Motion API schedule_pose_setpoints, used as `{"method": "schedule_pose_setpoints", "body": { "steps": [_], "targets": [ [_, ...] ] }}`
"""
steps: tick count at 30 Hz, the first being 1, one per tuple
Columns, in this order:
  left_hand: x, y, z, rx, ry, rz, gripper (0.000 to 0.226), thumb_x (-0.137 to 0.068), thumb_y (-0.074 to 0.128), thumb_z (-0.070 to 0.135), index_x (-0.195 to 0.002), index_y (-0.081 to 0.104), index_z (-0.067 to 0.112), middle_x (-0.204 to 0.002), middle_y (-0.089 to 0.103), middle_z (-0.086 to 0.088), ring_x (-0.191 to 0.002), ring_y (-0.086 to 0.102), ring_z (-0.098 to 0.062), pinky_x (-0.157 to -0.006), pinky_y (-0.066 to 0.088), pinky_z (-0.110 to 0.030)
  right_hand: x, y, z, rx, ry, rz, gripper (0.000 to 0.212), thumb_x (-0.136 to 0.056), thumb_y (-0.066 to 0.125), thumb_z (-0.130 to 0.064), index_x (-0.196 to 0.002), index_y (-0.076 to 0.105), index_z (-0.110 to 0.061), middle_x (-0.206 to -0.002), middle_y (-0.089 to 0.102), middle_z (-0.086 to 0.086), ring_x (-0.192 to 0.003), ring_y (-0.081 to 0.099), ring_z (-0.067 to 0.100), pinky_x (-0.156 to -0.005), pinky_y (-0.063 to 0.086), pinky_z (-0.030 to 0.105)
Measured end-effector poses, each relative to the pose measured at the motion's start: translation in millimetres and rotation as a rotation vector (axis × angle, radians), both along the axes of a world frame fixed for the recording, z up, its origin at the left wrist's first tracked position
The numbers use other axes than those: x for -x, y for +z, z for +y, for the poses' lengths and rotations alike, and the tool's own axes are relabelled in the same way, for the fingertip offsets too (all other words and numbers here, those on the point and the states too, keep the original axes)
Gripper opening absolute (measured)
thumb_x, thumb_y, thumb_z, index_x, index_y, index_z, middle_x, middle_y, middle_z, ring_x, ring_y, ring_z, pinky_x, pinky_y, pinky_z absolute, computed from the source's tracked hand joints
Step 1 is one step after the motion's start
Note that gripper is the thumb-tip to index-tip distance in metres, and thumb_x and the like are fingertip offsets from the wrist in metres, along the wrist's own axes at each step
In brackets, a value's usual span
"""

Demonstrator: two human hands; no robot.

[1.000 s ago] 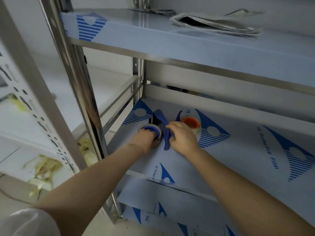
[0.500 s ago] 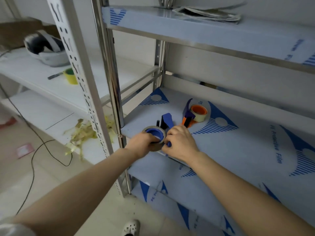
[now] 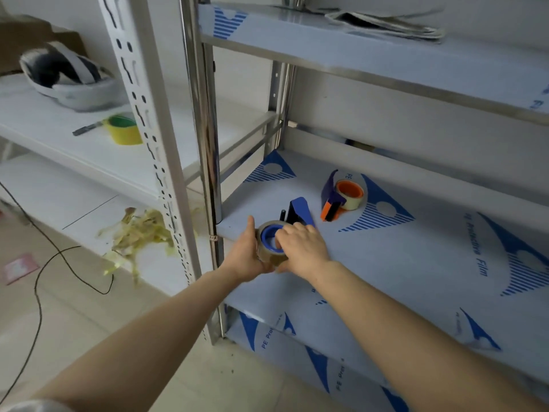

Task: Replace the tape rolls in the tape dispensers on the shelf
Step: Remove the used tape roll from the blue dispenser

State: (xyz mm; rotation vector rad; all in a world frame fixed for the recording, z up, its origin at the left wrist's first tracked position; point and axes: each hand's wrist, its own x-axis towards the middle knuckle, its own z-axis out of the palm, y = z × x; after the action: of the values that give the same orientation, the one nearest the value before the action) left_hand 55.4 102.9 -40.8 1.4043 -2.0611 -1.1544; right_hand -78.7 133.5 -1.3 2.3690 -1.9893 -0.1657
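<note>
The shelf, steel-edged and covered in white film with blue triangles, carries a blue tape dispenser near its front left corner, just beyond the left hand and the right hand, which both grip its brown tape roll. Farther back, to the right of the right hand, an orange and purple tape dispenser lies apart from the blue one.

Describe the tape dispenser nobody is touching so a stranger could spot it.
On the steel rack's middle shelf, covered in film printed with blue triangles, two dispensers sit near the left end. The free dispenser is the farther one. Its hub and handle are orange, while the blue-hubbed dispenser is gripped by the left hand and right hand.
</note>
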Motion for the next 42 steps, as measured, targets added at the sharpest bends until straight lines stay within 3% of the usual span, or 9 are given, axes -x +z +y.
{"method": "schedule_pose_setpoints", "body": {
  "steps": [7, 11, 20, 22, 25, 30, 33, 37, 42],
  "targets": [
    [-9.9, -15.2, -27.0, 0.056, -0.078, 0.069, 0.128, -0.064, 0.085, 0.022, -0.148, -0.01, 0.006, -0.138, 0.042, -0.013, -0.129, 0.043, -0.026, -0.111, 0.035, -0.038, -13.0, 4.3, -10.9, 0.013, -0.028, 0.005, 0.025, -0.086, 0.061, -0.023, -0.108, 0.058, -0.012, -0.111, 0.061, 0.006, -0.109, 0.051, 0.024, -0.078, 0.036, 0.032],
    [-4.9, -17.5, -38.4, 0.071, -0.084, 0.118, 0.13, -0.062, 0.086, 0.022, -0.148, -0.009, 0.006, -0.144, 0.036, -0.012, -0.134, 0.036, -0.025, -0.113, 0.03, -0.034, -15.1, 7.3, -11.5, 0.008, -0.089, -0.052, 0.026, -0.09, 0.056, -0.025, -0.111, 0.056, -0.011, -0.115, 0.061, 0.008, -0.115, 0.05, 0.025, -0.085, 0.039, 0.035],
    [2.9, -21.4, -48.9, 0.016, -0.069, 0.166, 0.127, -0.064, 0.085, 0.023, -0.15, -0.008, 0.01, -0.144, 0.035, -0.01, -0.132, 0.038, -0.024, -0.11, 0.035, -0.037, -16.1, 11.3, -13.6, 0.013, -0.261, -0.304, 0.02, -0.093, 0.051, -0.021, -0.108, 0.048, -0.01, -0.112, 0.055, 0.008, -0.094, 0.055, 0.027, -0.069, 0.039, 0.036],
    [2.3, -20.5, -51.5, 0.005, -0.069, 0.186, 0.128, -0.061, 0.086, 0.025, -0.15, -0.004, 0.011, -0.143, 0.038, -0.01, -0.131, 0.04, -0.024, -0.11, 0.036, -0.04, -13.2, 13.9, -13.8, 0.037, -0.277, -0.382, 0.016, -0.091, 0.054, -0.019, -0.104, 0.048, -0.011, -0.104, 0.056, 0.006, -0.094, 0.053, 0.025, -0.075, 0.039, 0.034],
    [-0.2, -23.0, -55.9, -0.045, -0.081, 0.229, 0.132, -0.051, 0.088, 0.033, -0.151, 0.004, 0.012, -0.137, 0.046, -0.005, -0.126, 0.047, -0.021, -0.107, 0.042, -0.042, -9.7, 16.8, -14.4, 0.043, -0.271, -0.398, 0.01, -0.089, 0.056, -0.015, -0.096, 0.05, -0.014, -0.087, 0.055, -0.001, -0.093, 0.054, 0.023, -0.107, 0.029, 0.036],
    [-2.9, -24.4, -56.1, 0.045, -0.057, 0.14, 0.072, -0.052, 0.087, 0.036, -0.113, 0.056, 0.013, -0.103, 0.064, -0.001, -0.099, 0.062, -0.024, -0.084, 0.052, -0.035, -12.0, 19.2, -13.1, 0.124, -0.272, -0.572, 0.015, -0.089, 0.058, -0.017, -0.102, 0.052, -0.015, -0.1, 0.058, 0.002, -0.094, 0.053, 0.019, -0.078, 0.045, 0.035],
    [-2.9, -18.5, -54.6, 0.093, -0.064, 0.047, 0.079, -0.058, 0.082, 0.042, -0.126, 0.051, 0.015, -0.118, 0.062, -0.009, -0.114, 0.053, -0.029, -0.095, 0.047, -0.039, -11.6, 28.1, -14.8, 0.268, -0.274, -0.751, 0.016, -0.086, 0.061, -0.016, -0.101, 0.053, -0.015, -0.097, 0.06, -0.002, -0.093, 0.057, 0.018, -0.08, 0.049, 0.035],
    [3.2, -8.2, -52.0, 0.111, -0.057, -0.075, 0.098, -0.072, 0.076, 0.03, -0.148, 0.018, 0.007, -0.14, 0.045, -0.014, -0.129, 0.041, -0.03, -0.106, 0.036, -0.036, -0.8, 35.2, -13.4, 0.374, -0.388, -0.86, 0.02, -0.086, 0.063, -0.016, -0.104, 0.055, -0.014, -0.103, 0.064, 0.003, -0.096, 0.06, 0.02, -0.083, 0.051, 0.038],
    [11.1, 18.4, -46.7, 0.322, -0.047, -0.007, 0.088, -0.068, 0.051, 0.033, -0.147, 0.024, 0.009, -0.154, 0.028, -0.011, -0.142, 0.024, -0.028, -0.116, 0.019, -0.039, 27.7, 24.7, 4.1, 0.484, -0.569, -0.818, 0.028, -0.086, 0.062, -0.015, -0.113, 0.056, -0.013, -0.113, 0.063, 0.007, -0.102, 0.058, 0.023, -0.084, 0.047, 0.034]
  ]
}}
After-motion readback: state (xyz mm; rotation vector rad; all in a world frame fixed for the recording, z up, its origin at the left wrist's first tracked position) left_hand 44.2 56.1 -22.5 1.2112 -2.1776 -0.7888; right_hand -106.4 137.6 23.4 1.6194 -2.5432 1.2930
